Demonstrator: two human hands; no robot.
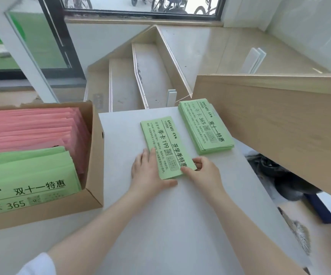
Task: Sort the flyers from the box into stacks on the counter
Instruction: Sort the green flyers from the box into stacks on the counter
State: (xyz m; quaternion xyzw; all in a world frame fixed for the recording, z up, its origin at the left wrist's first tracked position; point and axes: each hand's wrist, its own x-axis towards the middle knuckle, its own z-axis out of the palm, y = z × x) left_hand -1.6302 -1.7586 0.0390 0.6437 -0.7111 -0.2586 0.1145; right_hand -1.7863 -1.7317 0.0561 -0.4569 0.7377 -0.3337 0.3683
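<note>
Two green flyer stacks lie side by side on our white counter (160, 225): the near stack (165, 145) and the far stack (206, 127). Our left hand (147, 171) presses flat, fingers straight, against the near stack's left edge, while our right hand (204, 173) pinches its near right corner. The cardboard box (95, 155) of pink and green flyers sits just left.

Two stacks of pale green printed paper flyers lay on the white surface (160, 225): the nearer stack headed "199" (165, 147) and the farther, thicker stack headed "365" (206, 127). One open brown cardboard box (95, 155) stood on the surface, and it held two batches of flyers: one batch of pink paper flyers (31, 128) and one batch of green paper flyers (25, 175); the sheets in each were too many and too closely packed to count. Two bare hands were in view, one left hand (146, 169) and one right hand (202, 173).
</note>
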